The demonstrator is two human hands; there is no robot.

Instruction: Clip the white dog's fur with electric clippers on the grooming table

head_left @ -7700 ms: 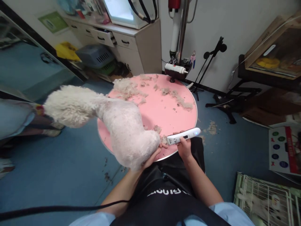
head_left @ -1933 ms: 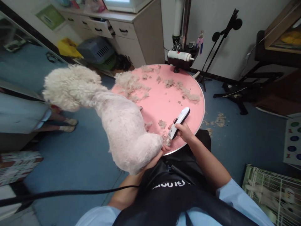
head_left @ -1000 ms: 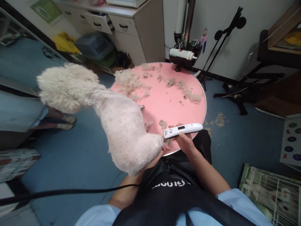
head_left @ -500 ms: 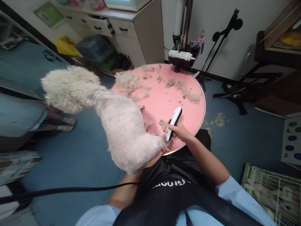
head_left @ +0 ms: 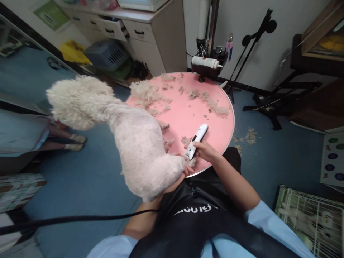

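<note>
A white dog (head_left: 142, 143) with a closely shaved body and a fluffy head sits at the left edge of the round pink grooming table (head_left: 180, 114), facing left. My right hand (head_left: 205, 150) grips a white cordless hair clipper (head_left: 197, 139), its blade end pointing down toward the dog's hind leg. From underneath, my left hand (head_left: 188, 171) reaches past the dog's rump; its fingers show at the lower hind leg and seem closed around it, partly hidden by the dog. Clumps of cut fur (head_left: 191, 162) lie beside the clipper blade.
More cut fur (head_left: 146, 93) covers the table's far side. A white bottle (head_left: 205, 62) lies in a holder at the table post. Across my lower view runs a black cord (head_left: 80, 217). Another person's legs (head_left: 61, 141) show at left; a wire cage (head_left: 309, 222) stands lower right.
My right hand has rolled the clipper so more of its white face and its dark button show, and its blade end has shifted slightly left. The dog stays nearly still.
</note>
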